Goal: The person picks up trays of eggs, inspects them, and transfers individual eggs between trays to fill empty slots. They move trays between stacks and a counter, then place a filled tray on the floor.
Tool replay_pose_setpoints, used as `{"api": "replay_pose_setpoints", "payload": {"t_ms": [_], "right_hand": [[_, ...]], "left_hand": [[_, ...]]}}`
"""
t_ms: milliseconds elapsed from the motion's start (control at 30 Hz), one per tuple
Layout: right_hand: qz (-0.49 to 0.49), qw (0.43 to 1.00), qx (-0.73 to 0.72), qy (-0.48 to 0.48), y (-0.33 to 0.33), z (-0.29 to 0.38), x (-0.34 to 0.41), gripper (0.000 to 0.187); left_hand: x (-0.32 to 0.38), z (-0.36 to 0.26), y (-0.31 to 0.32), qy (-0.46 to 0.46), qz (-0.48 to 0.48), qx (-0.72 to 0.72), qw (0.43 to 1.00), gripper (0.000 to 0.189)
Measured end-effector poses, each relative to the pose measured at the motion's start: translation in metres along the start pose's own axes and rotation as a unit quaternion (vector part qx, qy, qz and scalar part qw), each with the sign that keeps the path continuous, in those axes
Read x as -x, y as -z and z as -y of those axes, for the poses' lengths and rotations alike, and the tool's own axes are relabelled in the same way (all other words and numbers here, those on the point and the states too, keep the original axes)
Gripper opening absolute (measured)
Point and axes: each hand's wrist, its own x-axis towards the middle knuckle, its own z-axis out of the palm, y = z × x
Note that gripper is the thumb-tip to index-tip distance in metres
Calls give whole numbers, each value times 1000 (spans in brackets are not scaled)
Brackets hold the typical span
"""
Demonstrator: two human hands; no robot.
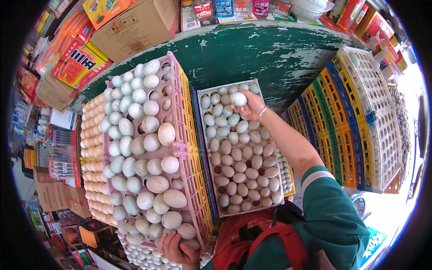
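My right hand (251, 107) grips a pale bluish-white egg (238, 99) above the far end of a whitish plastic egg tray (253, 82). That tray bears rows of pale blue and greyish-white eggs (237, 154), with several dark holes between them. My left hand (177, 248) is at the near end of a taller stack, its curled fingers against the eggs there; whether it grips one is hidden. The stack's top is a pink plastic egg tray (175, 148) with larger pale eggs (157, 184), some lying over others.
A stack of coloured plastic egg trays (332, 131) stands on the right. Brown eggs (92, 131) fill trays on the left. A worn green counter (233, 47) runs behind, with bottles (224, 7) and a cardboard box (133, 30) on it. A red apron (233, 236) hangs before me.
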Motion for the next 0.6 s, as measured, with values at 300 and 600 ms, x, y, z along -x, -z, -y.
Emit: {"api": "replay_pose_setpoints", "payload": {"t_ms": [300,600], "right_hand": [[89,925,268,256,-56,7,96,54],[117,854,323,390,-72,16,194,62]], "left_hand": [[-3,-1,-5,-14,-26,9,1000,22],[-4,-6,-12,-16,-80,7,997,22]]}}
